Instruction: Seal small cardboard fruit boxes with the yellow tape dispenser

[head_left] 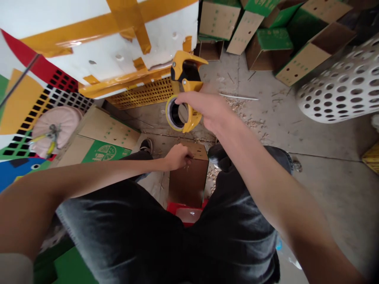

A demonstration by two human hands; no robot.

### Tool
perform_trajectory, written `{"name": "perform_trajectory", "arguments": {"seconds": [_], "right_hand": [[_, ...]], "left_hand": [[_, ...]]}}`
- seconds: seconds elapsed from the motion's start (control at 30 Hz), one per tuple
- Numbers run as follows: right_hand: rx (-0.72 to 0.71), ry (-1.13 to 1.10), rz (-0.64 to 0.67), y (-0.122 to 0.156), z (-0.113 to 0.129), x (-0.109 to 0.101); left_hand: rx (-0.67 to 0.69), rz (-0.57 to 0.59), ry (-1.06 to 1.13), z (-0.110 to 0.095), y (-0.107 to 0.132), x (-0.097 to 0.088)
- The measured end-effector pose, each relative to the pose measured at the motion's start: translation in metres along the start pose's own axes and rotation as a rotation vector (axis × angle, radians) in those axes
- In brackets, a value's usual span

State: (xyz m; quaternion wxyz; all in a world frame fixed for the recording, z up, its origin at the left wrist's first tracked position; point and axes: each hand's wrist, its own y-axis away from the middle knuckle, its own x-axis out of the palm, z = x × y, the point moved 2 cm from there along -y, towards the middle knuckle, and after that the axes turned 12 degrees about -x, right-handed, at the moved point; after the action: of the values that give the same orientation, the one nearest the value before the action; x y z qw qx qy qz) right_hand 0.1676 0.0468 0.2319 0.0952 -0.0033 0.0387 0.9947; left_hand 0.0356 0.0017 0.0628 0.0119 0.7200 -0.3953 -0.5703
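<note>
My right hand (204, 106) is closed around a yellow tape dispenser (192, 85), raised above a small cardboard box. A roll of clear tape (175, 114) sits in the dispenser beside my thumb. Between my legs, the cardboard box (189, 185) stands on the floor, its brown face toward me and a lighter panel with small holes at its far end. My left hand (178, 157) is at the upper left edge of this box, fingers curled in against it. The fingertips are partly hidden and blurred.
A white foam box (160, 43) with brown tape rests on a yellow crate (145, 94) ahead. Green-and-tan cartons (220, 19) stand at the back right, near a white perforated basket (340, 86). Pliers (51, 140) lie on a pink lid (66, 122) at left. Small scraps litter the floor.
</note>
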Motion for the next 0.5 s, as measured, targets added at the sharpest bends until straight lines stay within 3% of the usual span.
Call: {"name": "perform_trajectory", "arguments": {"seconds": [0.2, 0.4, 0.5], "right_hand": [[0.018, -0.010, -0.015, -0.001, 0.000, -0.001], [0.036, -0.011, 0.026, -0.008, -0.004, -0.004], [0.028, 0.002, 0.027, -0.011, -0.004, -0.006]], "left_hand": [[0.158, 0.043, -0.170, -0.019, 0.003, 0.006], [0.301, -0.041, -0.348, -0.020, 0.017, 0.038], [0.290, -0.073, -0.377, -0.015, 0.021, 0.048]]}}
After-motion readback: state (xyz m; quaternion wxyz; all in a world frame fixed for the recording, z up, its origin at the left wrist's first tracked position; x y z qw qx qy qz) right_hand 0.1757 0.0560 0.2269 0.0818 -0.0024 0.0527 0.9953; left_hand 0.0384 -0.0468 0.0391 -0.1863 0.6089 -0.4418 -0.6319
